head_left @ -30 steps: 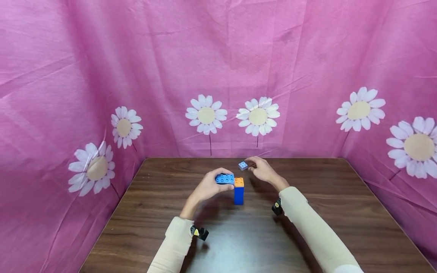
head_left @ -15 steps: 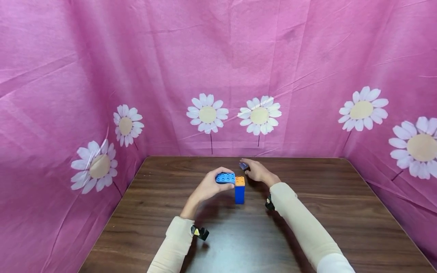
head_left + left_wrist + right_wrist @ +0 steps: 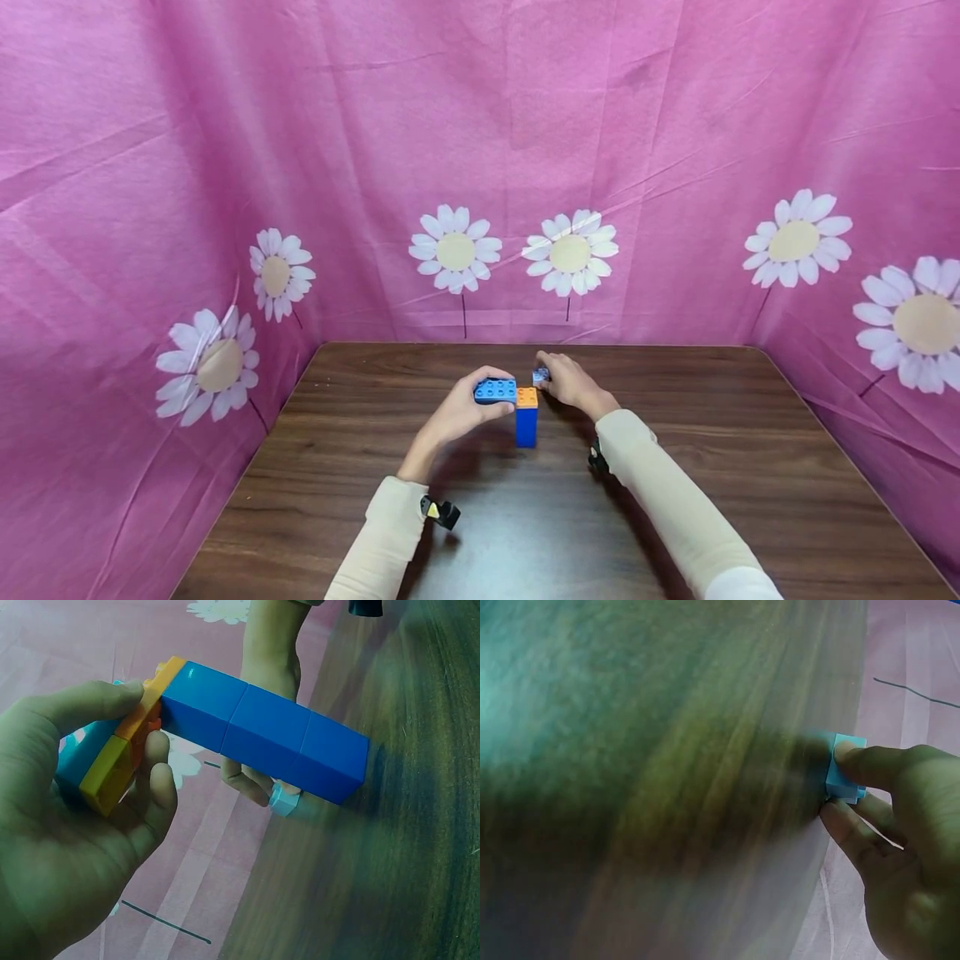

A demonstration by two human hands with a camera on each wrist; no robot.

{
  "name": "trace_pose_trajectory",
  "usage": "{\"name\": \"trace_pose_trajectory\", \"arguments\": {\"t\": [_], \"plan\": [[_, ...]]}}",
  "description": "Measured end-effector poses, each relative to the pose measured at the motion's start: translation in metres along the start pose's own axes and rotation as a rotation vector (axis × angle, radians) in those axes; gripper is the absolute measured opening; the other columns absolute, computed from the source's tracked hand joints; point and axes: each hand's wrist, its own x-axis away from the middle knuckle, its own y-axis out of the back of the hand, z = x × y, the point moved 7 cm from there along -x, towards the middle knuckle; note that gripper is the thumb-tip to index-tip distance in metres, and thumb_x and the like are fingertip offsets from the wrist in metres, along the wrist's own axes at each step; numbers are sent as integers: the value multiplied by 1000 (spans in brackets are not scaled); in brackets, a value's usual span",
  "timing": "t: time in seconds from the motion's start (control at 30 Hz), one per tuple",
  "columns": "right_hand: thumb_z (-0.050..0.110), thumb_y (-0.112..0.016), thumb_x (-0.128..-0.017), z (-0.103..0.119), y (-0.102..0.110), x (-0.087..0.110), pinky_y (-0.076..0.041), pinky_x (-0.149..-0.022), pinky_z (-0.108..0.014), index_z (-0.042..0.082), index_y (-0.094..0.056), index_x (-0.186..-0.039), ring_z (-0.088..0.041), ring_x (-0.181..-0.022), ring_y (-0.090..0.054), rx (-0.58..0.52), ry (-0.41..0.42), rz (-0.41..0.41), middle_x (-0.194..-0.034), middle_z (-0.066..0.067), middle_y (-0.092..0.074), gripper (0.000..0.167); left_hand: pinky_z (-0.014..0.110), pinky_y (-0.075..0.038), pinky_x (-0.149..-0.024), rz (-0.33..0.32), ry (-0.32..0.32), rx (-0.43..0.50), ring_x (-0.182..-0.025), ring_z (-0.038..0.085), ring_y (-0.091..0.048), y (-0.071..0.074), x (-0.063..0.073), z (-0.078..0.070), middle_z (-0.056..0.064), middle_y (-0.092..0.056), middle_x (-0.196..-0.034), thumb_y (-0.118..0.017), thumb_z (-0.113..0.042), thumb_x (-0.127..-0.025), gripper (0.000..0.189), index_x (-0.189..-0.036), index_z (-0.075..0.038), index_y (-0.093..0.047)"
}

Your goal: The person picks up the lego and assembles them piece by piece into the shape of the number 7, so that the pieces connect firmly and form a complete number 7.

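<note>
My left hand [image 3: 455,408] grips a toy building-brick structure by its side. In that structure a tower of dark blue bricks [image 3: 527,428] stands on the table, topped by an orange brick [image 3: 527,397]. A lighter blue eight-stud brick [image 3: 495,390] juts out to the left between thumb and fingers. The left wrist view also shows a yellow brick [image 3: 109,774] beside the palm. Behind the tower, my right hand [image 3: 572,385] pinches a small light blue brick [image 3: 844,769] between thumb and fingertips, close over the table; its studs face away from the palm in the head view.
The brown wooden table [image 3: 345,467] ends at a pink curtain [image 3: 360,167] printed with white daisies, which hangs along the back and both sides. Dark cameras [image 3: 441,512] are strapped at both wrists, over light sleeves [image 3: 675,500].
My right hand has reached the small light blue brick, closed its fingers on it and drawn it slightly nearer and to the right. The left hand and the tower stay in place.
</note>
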Motion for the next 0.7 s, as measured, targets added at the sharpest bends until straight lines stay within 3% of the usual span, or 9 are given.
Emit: {"name": "trace_pose_trajectory", "arguments": {"t": [0.43,0.7], "plan": [[12,-78,-97,4,20,9,-61,-86,-45,7,-71,-122,-21,-92,-68,-180,-14,-66,-109,-10,-76,27,33,-56,-90,-5,-3,40,-102,20,-64,-1,-1,0,10,-70,-122,-82,-17,-95,38,-131,-19,-69],[15,-80,-97,20,41,15,-61,-87,-43,12,-74,-122,-18,-95,-67,-195,29,-102,-110,-3,-75,26,31,-56,-88,-4,-29,47,-101,19,-64,-3,-3,-3,11,-70,-121,-80,-14,-95,38,-132,-15,-68]]}}
